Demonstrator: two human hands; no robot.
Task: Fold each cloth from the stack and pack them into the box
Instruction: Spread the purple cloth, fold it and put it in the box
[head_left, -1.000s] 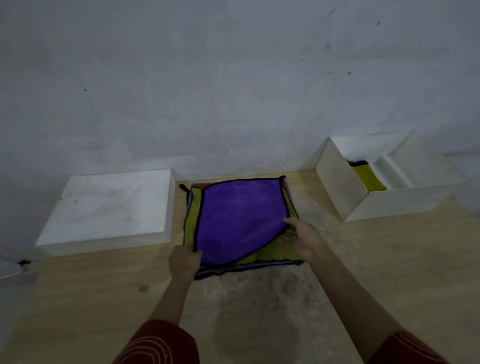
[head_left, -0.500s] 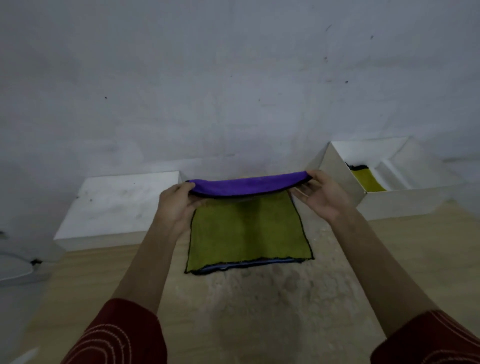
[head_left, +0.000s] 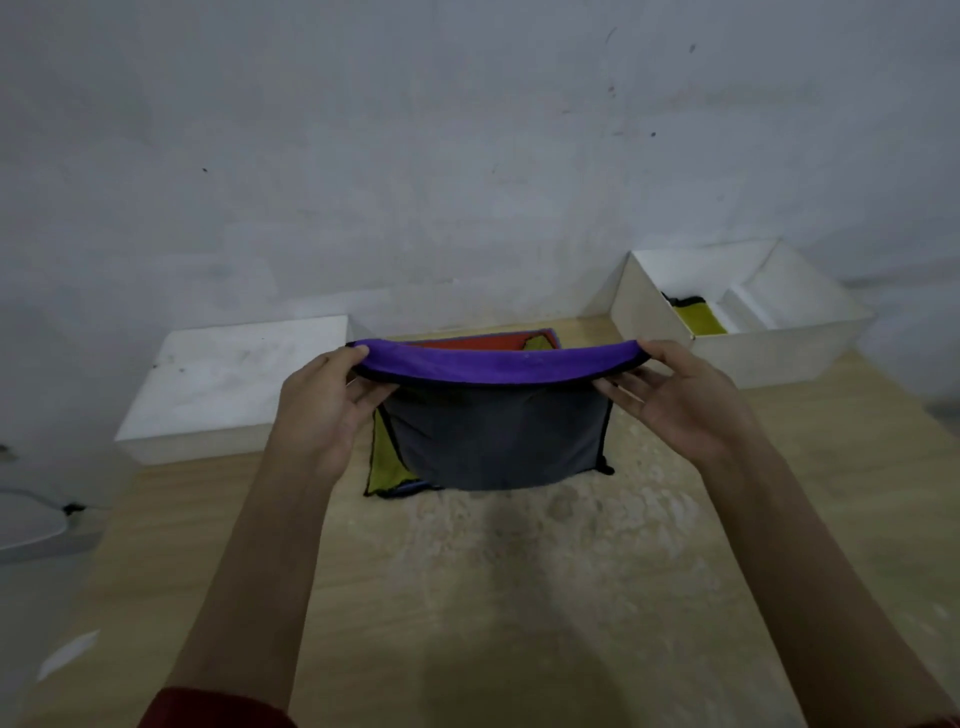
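Observation:
I hold a purple cloth with black trim in the air above the table, its upper edge stretched between both hands. My left hand pinches the left corner and my right hand pinches the right one. The rest of the cloth hangs down in shadow and looks dark grey. Under and behind it lies the stack of cloths, with a yellow-green one showing at the left and a red one at the back. The open white box stands at the right rear with a yellow cloth inside.
A white box lid lies upside down to the left of the stack. The wooden table runs up to a grey wall. A white object sits past the table's left edge.
Both hands took the purple cloth off the stack and lifted it. It now hangs between them, nearer to me, covering most of the yellow-green cloth.

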